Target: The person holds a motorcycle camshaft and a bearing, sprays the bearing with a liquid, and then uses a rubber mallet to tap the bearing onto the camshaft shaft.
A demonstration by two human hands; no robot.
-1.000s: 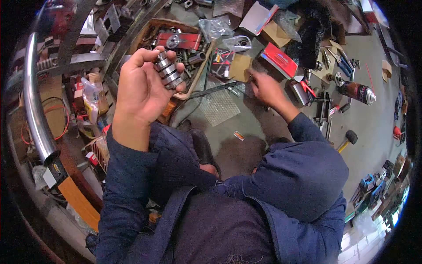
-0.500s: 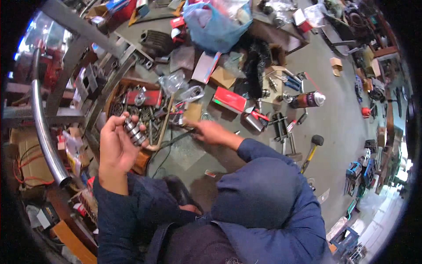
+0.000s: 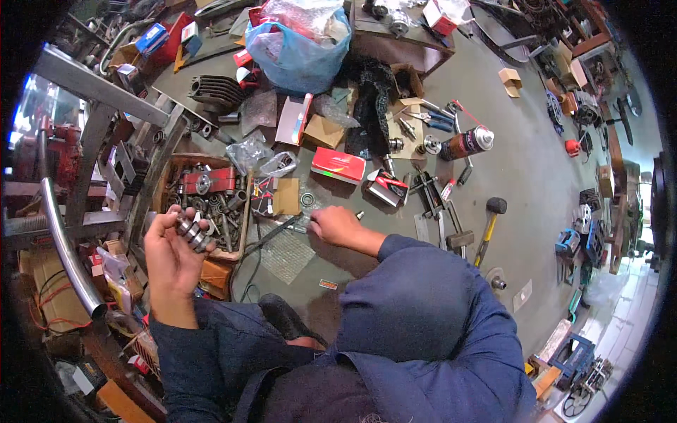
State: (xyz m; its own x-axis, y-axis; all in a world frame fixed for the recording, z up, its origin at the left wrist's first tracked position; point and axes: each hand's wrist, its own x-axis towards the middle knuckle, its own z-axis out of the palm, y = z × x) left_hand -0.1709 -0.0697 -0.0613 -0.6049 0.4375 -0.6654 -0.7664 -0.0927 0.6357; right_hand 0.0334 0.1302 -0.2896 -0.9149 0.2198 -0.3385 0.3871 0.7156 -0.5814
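My left hand (image 3: 173, 257) grips a short steel shaft with several polished rings (image 3: 194, 233) beside a tray of metal parts (image 3: 247, 204), which holds a red block (image 3: 208, 180). My right hand (image 3: 335, 225) is down at the floor, fingers curled; what they hold, if anything, is hidden. Just past it lie a small ring bearing (image 3: 307, 199) and a brown card (image 3: 285, 196). A black strap (image 3: 271, 234) and bubble wrap (image 3: 285, 257) lie to its left.
Red boxes (image 3: 338, 166), a spray can (image 3: 465, 141), pliers (image 3: 437, 123) and a rubber mallet (image 3: 493, 215) lie ahead and right. A metal frame (image 3: 106, 81) with a curved tube (image 3: 67, 247) stands left. A blue bag (image 3: 296, 53) sits farther back.
The view has tilted up, showing more floor ahead. My left hand, still holding the shaft, and my right hand both appear lower and further left in the picture.
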